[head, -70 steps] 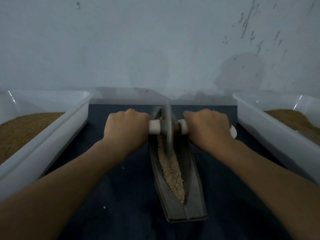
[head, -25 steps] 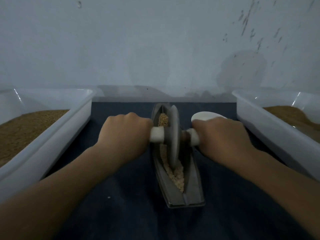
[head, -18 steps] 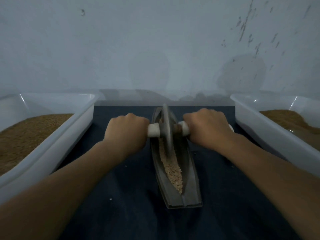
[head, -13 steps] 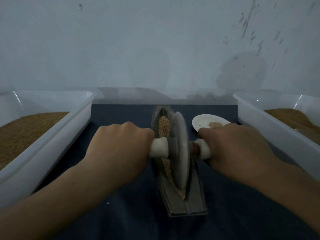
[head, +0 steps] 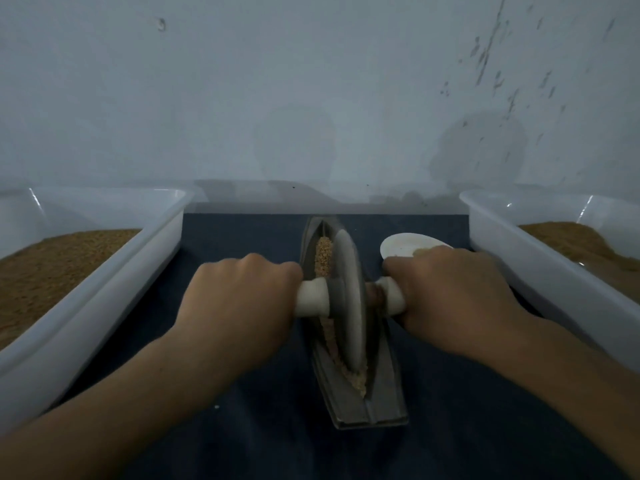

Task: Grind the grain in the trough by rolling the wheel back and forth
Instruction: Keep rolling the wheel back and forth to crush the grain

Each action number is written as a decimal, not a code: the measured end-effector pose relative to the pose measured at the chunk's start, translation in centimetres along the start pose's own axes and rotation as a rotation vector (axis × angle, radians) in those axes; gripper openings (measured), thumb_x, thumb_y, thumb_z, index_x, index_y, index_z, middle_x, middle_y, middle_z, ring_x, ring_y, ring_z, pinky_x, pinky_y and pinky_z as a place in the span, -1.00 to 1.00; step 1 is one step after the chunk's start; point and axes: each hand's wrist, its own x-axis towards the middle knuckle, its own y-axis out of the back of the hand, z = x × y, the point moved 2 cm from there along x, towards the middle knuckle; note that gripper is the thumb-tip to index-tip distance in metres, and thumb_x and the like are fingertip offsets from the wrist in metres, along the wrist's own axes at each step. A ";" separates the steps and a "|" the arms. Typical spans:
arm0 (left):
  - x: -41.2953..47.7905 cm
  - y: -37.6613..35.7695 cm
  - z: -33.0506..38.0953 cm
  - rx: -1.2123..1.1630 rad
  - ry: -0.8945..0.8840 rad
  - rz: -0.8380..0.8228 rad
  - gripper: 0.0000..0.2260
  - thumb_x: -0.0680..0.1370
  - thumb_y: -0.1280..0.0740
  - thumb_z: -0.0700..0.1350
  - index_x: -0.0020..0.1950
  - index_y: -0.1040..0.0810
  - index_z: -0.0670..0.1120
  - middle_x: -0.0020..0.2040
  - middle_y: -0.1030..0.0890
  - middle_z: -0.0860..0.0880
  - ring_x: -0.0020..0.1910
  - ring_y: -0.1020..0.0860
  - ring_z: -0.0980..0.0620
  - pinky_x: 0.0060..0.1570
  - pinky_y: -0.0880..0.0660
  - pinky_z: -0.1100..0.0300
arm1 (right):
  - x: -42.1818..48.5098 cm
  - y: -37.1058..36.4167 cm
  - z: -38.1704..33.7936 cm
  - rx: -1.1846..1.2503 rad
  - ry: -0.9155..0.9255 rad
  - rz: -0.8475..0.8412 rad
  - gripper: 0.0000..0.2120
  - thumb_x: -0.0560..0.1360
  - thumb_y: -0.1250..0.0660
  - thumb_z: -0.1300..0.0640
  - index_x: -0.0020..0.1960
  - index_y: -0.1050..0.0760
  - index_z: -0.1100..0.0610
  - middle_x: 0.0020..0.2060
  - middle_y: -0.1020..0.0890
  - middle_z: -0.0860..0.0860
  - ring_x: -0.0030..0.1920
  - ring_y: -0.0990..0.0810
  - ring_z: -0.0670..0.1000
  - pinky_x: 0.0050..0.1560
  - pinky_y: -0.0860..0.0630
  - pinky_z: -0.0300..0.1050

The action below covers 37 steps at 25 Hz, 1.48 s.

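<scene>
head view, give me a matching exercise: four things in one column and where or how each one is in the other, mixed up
Things:
1 wheel
2 small dish
3 left tub
4 left hand

Place or state:
a partly hidden behind the right hand
b holds brown grain
c curled round a white grip
d upright in the trough

Pairs: 1-d, 2-a, 3-b, 4-c

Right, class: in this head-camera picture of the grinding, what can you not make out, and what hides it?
Head view: ends of the handle, wrapped by the left hand and right hand.
Head view: grain beneath the wheel, covered by it.
Head view: near side of the dish, behind the right hand.
Head view: left bin and right bin, cut off by the picture's edges.
</scene>
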 end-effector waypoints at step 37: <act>6.7 -6.2 -2.2 -0.034 0.168 -0.176 -0.93 0.49 -0.33 -0.01 -0.04 -0.52 0.08 -0.29 -0.38 0.05 -0.34 -0.42 -0.03 -0.34 -0.31 0.09 | 7.3 -3.7 0.1 -0.029 -0.160 -0.139 -0.85 0.45 -0.41 -0.01 -0.11 -0.42 -0.06 -0.22 -0.58 0.00 -0.22 -0.57 0.12 -0.33 -0.35 -0.08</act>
